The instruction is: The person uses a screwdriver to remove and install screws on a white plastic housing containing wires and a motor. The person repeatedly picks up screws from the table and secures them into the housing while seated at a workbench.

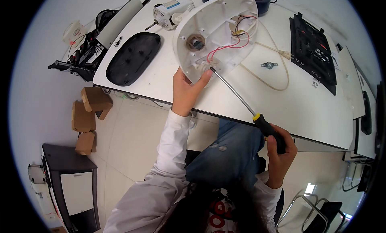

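Observation:
A white plastic appliance housing (219,21) is tilted up on the table, its hollow inside facing me, with red and black wires running across it. My left hand (187,90) grips its lower edge, thumb on the inside. In my right hand (280,150) is a long screwdriver (235,92) with a black and yellow handle. Its tip meets the inside of the housing close to my left thumb. A pale power cord (277,88) loops from the housing over the table. Right of the housing lies a small metal part (269,65).
On the white table (132,88) lie a black oval base (134,58), a white motor unit (173,13) with a shaft, and an open black tool case (313,52) at right. A dark round bowl-like thing (261,1) stands behind. Cardboard boxes (84,116) sit on the floor at left.

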The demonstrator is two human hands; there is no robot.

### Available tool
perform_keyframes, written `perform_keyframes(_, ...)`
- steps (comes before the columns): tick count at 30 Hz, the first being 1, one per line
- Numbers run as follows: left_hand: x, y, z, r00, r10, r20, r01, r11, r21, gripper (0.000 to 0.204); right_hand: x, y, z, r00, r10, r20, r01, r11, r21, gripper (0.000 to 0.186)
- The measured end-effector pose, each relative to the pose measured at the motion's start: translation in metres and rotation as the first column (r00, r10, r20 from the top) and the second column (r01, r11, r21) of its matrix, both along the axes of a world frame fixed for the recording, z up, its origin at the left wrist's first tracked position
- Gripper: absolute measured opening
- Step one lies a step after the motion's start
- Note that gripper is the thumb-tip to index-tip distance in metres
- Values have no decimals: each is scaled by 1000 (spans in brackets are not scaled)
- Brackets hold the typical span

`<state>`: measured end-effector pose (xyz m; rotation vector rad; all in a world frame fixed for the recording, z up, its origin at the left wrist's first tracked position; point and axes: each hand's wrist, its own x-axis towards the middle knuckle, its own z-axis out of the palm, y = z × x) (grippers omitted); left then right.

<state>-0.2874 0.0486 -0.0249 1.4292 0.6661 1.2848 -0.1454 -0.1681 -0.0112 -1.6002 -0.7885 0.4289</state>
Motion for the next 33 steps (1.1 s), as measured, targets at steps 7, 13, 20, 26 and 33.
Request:
perform_keyframes(7,-1,-2,0,1000,15,-13,-16,1000,-18,38,1,3,-8,1000,8,-17,-8,1000,18,24)
perform_keyframes(13,0,-2,2,1000,6,3,-6,1000,-8,39,1,4,-7,998,25,-64,-23,999,32,24)
perform_keyframes(20,-2,-2,2,1000,10,-12,-10,1000,-4,41,1,7,-12,1000,24,-3,-24,999,46,23)
perform_keyframes(26,1,-2,1,1000,12,16,-12,1000,1,41,-3,6,4,997,-8,76,10,1000,-23,20)
perform_keyframes(33,1,-4,1,999,46,-6,-46,999,-19,40,3,4,44,987,12,157,10,990,-141,17)
